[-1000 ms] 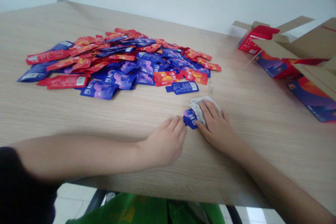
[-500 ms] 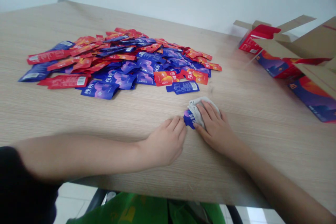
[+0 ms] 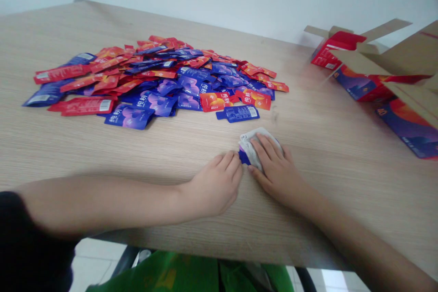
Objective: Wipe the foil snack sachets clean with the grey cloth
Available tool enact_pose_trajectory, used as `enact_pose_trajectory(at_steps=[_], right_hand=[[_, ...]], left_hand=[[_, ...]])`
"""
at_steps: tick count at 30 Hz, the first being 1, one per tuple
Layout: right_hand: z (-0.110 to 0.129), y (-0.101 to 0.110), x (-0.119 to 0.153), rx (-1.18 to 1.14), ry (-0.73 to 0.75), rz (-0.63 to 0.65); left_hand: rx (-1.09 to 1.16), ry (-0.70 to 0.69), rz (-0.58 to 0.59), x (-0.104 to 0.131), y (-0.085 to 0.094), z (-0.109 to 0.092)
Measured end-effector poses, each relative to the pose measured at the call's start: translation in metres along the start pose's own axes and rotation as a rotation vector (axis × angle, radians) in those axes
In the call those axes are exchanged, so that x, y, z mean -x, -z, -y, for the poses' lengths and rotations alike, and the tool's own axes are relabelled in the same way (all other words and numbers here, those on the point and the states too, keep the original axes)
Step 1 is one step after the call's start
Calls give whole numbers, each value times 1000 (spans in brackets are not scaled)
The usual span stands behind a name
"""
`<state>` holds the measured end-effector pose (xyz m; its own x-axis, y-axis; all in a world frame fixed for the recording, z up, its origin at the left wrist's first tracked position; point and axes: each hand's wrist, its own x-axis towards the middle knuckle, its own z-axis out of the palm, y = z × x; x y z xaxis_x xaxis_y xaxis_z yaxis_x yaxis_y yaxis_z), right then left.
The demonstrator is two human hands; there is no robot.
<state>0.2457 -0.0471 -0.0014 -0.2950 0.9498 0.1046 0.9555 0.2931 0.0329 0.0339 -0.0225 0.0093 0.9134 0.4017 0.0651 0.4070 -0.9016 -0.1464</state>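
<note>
My left hand is closed in a pinch on one end of a small blue-purple pouch lying on the table. Over most of that pouch lies a folded light-grey cloth, so only its left end and a sliver at the right show. My right hand presses the cloth down, its fingers laid along it and the thumb at its lower edge. Just beyond the cloth, a single blue pouch lies with its printed back and barcode upward.
A wide pile of red-orange and blue pouches spreads over the left and middle of the wooden table. At the right stand opened cartons, a small red box and larger blue-and-red boxes, flaps sticking out.
My right hand and the cloth have slid a little left along the pouch, covering more of its left end. My left hand has stayed in place.
</note>
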Motion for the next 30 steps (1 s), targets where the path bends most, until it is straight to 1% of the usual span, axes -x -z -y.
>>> enact_pose_trajectory(at_steps=[3, 6, 8, 11, 14, 16, 20, 23, 26, 30], right_hand=[[-11, -6, -4, 22, -91, -32], [-7, -9, -5, 31, -110, -69], [1, -7, -5, 27, -64, -74], [12, -2, -2, 7, 52, -41], [12, 1, 0, -7, 97, -10], [5, 1, -1, -1, 60, -9], [-12, -2, -5, 30, -78, -16], [-14, -5, -8, 50, -123, -19], [-5, -5, -7, 53, -77, -31], [10, -2, -3, 4, 79, -21]], left_hand=[[-18, 8, 4, 0, -1, -1], [-20, 14, 2, 0, -1, -1], [-16, 8, -4, 0, -2, -1], [6, -5, -12, 1, -2, 0], [27, -6, -16, 1, -2, 0], [29, 3, -16, 1, -2, 0], [23, 14, -6, 1, -1, -1], [17, 11, -6, 1, -1, -1], [16, 8, -9, 1, -1, -1], [23, -4, 2, 0, 0, 0]])
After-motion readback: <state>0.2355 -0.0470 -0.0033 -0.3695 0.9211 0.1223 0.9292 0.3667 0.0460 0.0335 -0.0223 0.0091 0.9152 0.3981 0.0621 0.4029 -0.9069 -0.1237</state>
